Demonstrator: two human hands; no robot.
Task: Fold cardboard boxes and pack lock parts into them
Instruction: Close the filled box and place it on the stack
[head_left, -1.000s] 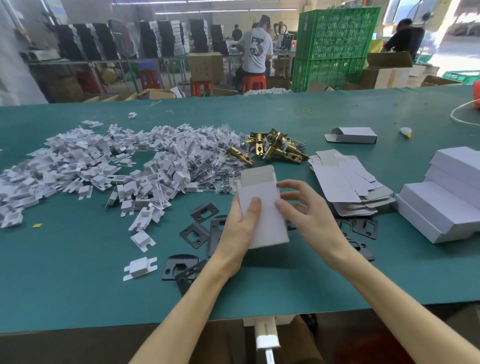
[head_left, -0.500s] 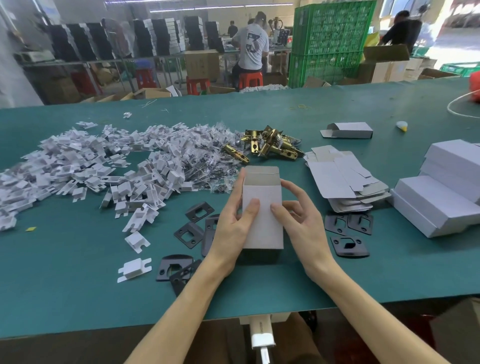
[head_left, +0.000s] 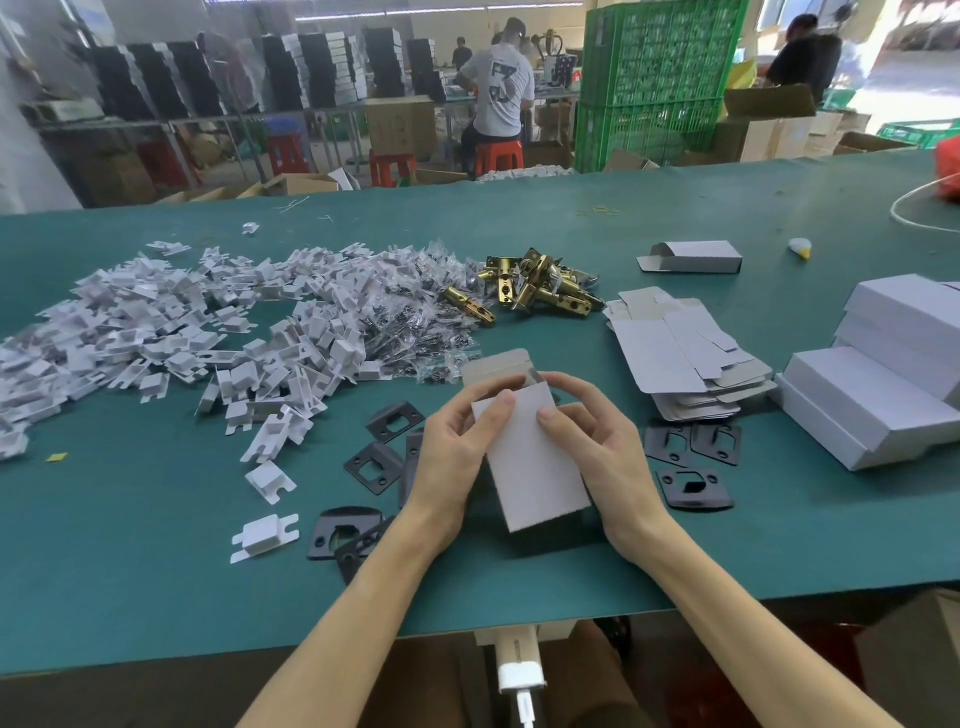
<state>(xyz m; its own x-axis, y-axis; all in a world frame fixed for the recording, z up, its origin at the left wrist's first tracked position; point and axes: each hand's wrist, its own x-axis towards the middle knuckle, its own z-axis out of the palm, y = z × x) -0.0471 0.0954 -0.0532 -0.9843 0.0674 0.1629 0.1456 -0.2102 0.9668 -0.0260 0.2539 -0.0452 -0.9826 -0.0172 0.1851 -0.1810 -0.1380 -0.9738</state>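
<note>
Fingers (head_left: 579, 388) of both hands are curling round a white box (head_left: 535, 467), clamping it. The left hand (head_left: 452, 457) and right hand (head_left: 602, 457) are gripping its sides, with thumbs pressing its front near the top. They are holding it tilted over the table (head_left: 156, 571), its top flap (head_left: 498, 364) standing open beyond the fingertips. Black plates (head_left: 376, 465) are lying on either side of the hands. Brass latches (head_left: 540, 291) are sitting farther beyond the fingertips, flat blanks (head_left: 670, 353) right of the right fingers, and white inserts (head_left: 182, 332) far left.

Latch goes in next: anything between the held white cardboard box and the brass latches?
Nothing visible. Only bare green table separates the white cardboard box, gripped by left hand and right hand, from the brass latch pile.
</note>
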